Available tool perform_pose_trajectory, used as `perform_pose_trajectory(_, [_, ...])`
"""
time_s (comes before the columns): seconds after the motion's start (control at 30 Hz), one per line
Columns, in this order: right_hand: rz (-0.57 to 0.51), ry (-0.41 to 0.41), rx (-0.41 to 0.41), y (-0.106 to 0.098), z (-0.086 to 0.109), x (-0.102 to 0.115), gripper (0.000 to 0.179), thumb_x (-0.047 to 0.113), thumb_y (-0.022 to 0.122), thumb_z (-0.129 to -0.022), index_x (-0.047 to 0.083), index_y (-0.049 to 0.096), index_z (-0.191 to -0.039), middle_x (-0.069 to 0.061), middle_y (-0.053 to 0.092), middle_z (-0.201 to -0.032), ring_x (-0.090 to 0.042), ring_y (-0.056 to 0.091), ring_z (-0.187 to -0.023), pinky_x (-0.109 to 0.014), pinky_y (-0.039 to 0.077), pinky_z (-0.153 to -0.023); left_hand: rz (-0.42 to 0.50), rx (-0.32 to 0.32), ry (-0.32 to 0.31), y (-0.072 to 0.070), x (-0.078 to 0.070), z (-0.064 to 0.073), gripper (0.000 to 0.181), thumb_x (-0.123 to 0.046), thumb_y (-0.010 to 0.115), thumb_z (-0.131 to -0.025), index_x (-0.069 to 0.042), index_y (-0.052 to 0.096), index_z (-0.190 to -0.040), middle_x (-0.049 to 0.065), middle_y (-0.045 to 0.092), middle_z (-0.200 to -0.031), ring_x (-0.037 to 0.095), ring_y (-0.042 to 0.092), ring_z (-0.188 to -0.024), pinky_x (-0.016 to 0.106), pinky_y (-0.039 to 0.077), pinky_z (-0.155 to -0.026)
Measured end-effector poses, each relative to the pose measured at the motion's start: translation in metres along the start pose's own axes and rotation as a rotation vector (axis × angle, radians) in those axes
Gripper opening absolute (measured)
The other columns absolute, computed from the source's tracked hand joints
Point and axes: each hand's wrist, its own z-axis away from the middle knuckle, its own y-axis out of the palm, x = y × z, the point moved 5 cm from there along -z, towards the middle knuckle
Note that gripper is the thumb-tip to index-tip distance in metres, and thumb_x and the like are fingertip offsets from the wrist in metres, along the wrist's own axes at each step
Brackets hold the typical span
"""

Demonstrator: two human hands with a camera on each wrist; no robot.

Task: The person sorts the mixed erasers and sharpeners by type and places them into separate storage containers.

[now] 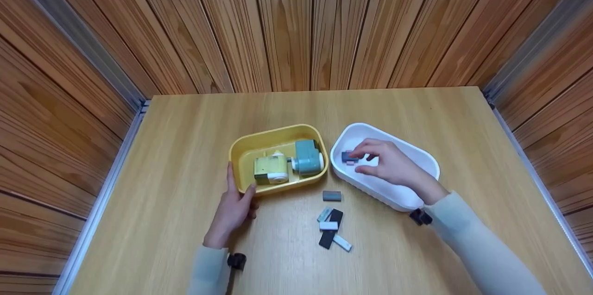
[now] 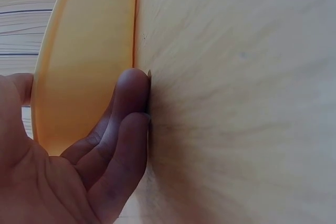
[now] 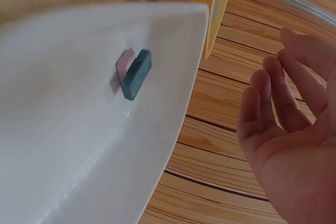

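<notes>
My left hand (image 1: 233, 209) grips the near-left corner of a yellow bin (image 1: 241, 146), its thumb at the rim and other fingers against the outer wall. In the left wrist view the curled fingers (image 2: 118, 145) lie low beside the bin's wall, close over the table. Inside the bin lie a yellow-green toy piece (image 1: 271, 167) and a teal one (image 1: 307, 156), both with white parts. My right hand (image 1: 387, 163) hovers over a white bin (image 1: 428, 165), fingers loosely bent and holding nothing. Below its fingertips, a dark blue-grey block (image 3: 136, 75) leans against a pink block (image 3: 124, 63).
On the table (image 1: 162, 193) in front of the bins lies a grey block (image 1: 331, 196). Nearer me is a loose heap of white, light-blue and black blocks (image 1: 328, 226). The two bins stand close side by side. Wood-panelled walls (image 1: 292, 26) surround the table.
</notes>
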Motion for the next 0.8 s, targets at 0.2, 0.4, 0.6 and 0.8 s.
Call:
perform_pose_trajectory(0.2, [0.006,-0.024,-0.013,0.014,0.020,0.009,0.033,0.021,0.078,-0.089,0.020,0.073,-0.121,0.007,0.065,-0.117,-0.019,0.060,-0.107,-0.044,0.050,-0.090,0.005,-0.008,0.008,0.001,0.001,-0.001,0.086,-0.045,0.052,-0.102,-0.047,-0.017,-0.153,0.012,0.066,-0.076,0.027,0.064,-0.059,0.036,0.053,-0.058])
perform_pose_trajectory(0.4, [-0.020,-0.012,-0.055,0.031,0.037,0.012,0.029,0.021,0.076,-0.090,0.020,0.073,-0.119,0.008,0.065,-0.115,-0.015,0.060,-0.107,-0.043,0.050,-0.093,0.020,-0.013,0.004,0.001,0.001,-0.001,0.085,-0.044,0.052,-0.102,-0.048,-0.016,-0.154,0.013,0.066,-0.077,0.028,0.065,-0.060,0.037,0.054,-0.058])
perform_pose_trajectory(0.6, [-0.086,-0.044,-0.055,0.053,0.044,0.017,0.030,0.021,0.077,-0.090,0.026,0.073,-0.118,0.010,0.065,-0.112,-0.019,0.061,-0.106,-0.041,0.051,-0.093,0.036,-0.012,-0.003,0.001,0.001,0.000,0.085,-0.043,0.052,-0.103,-0.049,-0.016,-0.153,0.014,0.066,-0.079,0.028,0.065,-0.061,0.037,0.055,-0.061])
perform_pose_trajectory(0.8, [-0.142,-0.014,0.011,0.076,0.047,0.016,0.030,0.015,0.076,-0.090,0.026,0.073,-0.118,0.012,0.064,-0.112,-0.017,0.060,-0.105,-0.040,0.049,-0.093,0.040,-0.018,0.009,0.001,0.001,0.000,0.085,-0.041,0.052,-0.103,-0.046,-0.016,-0.154,0.014,0.066,-0.080,0.028,0.064,-0.061,0.037,0.055,-0.060])
